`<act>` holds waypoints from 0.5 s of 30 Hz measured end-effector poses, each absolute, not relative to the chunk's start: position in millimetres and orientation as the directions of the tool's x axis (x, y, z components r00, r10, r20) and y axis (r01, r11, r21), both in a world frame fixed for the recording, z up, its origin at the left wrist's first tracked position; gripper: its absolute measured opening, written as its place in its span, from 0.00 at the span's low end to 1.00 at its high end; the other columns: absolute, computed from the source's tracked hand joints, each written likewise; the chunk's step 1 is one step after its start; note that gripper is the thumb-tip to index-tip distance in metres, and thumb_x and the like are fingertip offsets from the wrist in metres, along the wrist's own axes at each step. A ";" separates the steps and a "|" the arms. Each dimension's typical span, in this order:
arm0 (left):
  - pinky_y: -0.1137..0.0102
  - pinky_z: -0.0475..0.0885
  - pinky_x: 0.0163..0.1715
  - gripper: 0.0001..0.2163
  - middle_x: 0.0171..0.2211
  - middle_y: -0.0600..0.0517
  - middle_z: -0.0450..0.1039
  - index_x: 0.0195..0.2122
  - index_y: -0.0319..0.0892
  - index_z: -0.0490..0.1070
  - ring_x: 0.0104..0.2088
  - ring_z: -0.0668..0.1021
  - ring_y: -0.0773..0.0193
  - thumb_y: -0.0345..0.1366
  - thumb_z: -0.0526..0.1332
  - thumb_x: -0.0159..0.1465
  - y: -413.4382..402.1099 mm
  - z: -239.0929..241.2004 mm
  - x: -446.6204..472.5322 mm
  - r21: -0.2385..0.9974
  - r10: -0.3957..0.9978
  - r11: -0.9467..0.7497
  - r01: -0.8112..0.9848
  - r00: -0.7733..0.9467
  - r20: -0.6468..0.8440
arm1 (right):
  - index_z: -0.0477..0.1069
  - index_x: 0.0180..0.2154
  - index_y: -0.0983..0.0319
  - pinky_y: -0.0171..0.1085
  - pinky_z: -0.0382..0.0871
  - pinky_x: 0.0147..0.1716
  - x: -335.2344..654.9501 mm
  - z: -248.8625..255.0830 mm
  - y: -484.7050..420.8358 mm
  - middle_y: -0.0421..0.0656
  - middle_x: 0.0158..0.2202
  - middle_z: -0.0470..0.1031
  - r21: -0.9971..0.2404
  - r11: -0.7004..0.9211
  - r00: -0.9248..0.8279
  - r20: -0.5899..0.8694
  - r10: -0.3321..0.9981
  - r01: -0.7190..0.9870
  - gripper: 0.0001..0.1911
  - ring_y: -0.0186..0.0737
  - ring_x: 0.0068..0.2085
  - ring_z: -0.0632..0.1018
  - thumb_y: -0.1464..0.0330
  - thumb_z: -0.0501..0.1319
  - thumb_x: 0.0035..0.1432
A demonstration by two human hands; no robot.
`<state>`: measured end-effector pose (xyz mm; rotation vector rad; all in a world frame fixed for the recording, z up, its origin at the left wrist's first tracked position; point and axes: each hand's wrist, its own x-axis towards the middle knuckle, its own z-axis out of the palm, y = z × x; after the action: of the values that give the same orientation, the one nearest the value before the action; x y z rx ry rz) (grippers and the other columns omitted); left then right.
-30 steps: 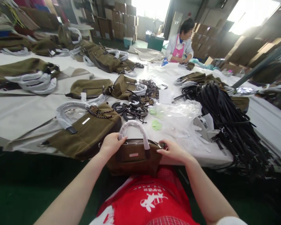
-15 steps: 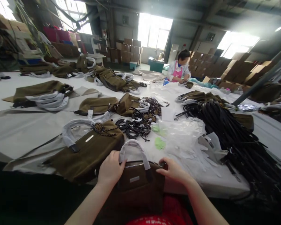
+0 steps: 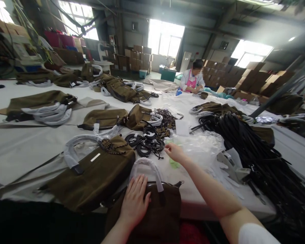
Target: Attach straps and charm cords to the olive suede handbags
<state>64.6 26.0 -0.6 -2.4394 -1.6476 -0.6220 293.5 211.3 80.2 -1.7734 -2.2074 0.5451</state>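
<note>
A small brown handbag [image 3: 165, 210] with a foam-wrapped handle [image 3: 152, 167] stands at the table's near edge against my lap. My left hand [image 3: 136, 200] lies flat and open on its front face. My right hand [image 3: 175, 152] is stretched forward over the table, fingers loosely curled, next to a heap of coiled black straps [image 3: 146, 144] and a green slip [image 3: 175, 163]. I cannot make out anything in it. A larger olive bag [image 3: 91, 176] lies on its side to the left of the small one.
Clear plastic bags [image 3: 203, 149] lie right of my hand. A big pile of black straps [image 3: 256, 159] fills the right side. More olive bags [image 3: 104, 117] are spread over the white table [image 3: 20, 149]. A person in a pink apron [image 3: 193, 81] works at the far end.
My right hand left the small bag's zipper end and reached forward to the coiled straps. My left hand shifted from the handle to lie flat on the bag's front.
</note>
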 end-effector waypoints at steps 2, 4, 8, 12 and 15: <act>0.52 0.68 0.60 0.22 0.60 0.43 0.69 0.61 0.39 0.67 0.60 0.72 0.49 0.37 0.54 0.66 25.7 0.0 63.2 0.109 0.843 -0.404 0.908 0.323 0.430 | 0.74 0.46 0.65 0.39 0.66 0.51 285.1 80.2 245.3 0.48 0.48 0.75 -0.414 0.132 -0.154 -0.020 0.988 0.901 0.12 0.40 0.46 0.76 0.68 0.60 0.63; 0.52 0.69 0.59 0.22 0.60 0.44 0.70 0.61 0.40 0.67 0.59 0.73 0.49 0.37 0.54 0.66 25.1 -0.2 62.5 0.086 0.833 -0.405 0.910 0.328 0.445 | 0.72 0.49 0.65 0.44 0.67 0.53 275.9 79.9 274.8 0.49 0.51 0.73 -0.388 0.068 -0.081 -0.018 0.997 0.919 0.14 0.43 0.50 0.75 0.66 0.60 0.64; 0.54 0.72 0.57 0.22 0.59 0.46 0.71 0.60 0.40 0.68 0.58 0.74 0.51 0.37 0.55 0.65 25.5 -5.6 61.4 0.035 0.818 -0.397 0.917 0.336 0.467 | 0.68 0.54 0.63 0.51 0.72 0.49 257.2 77.7 312.9 0.49 0.54 0.70 -0.348 -0.065 0.053 -0.045 0.998 0.935 0.18 0.47 0.51 0.75 0.62 0.60 0.65; 0.56 0.71 0.57 0.23 0.58 0.48 0.72 0.61 0.45 0.67 0.57 0.75 0.53 0.35 0.55 0.64 26.6 -12.4 60.5 0.047 0.807 -0.395 0.917 0.322 0.495 | 0.69 0.53 0.65 0.48 0.73 0.48 242.3 74.3 324.9 0.50 0.53 0.71 -0.344 -0.146 0.112 -0.119 0.987 0.927 0.18 0.46 0.49 0.76 0.63 0.62 0.65; 0.56 0.70 0.58 0.24 0.57 0.49 0.74 0.61 0.46 0.67 0.56 0.76 0.53 0.35 0.55 0.63 26.8 -13.2 60.7 0.070 0.810 -0.394 0.916 0.311 0.497 | 0.70 0.52 0.65 0.47 0.74 0.47 237.3 75.5 323.2 0.51 0.52 0.72 -0.379 -0.175 0.128 -0.145 0.981 0.909 0.18 0.45 0.48 0.76 0.63 0.62 0.65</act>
<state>60.7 26.8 -13.2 -2.3510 -1.5795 -0.6865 237.3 323.2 75.5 -2.2015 -1.8765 0.5385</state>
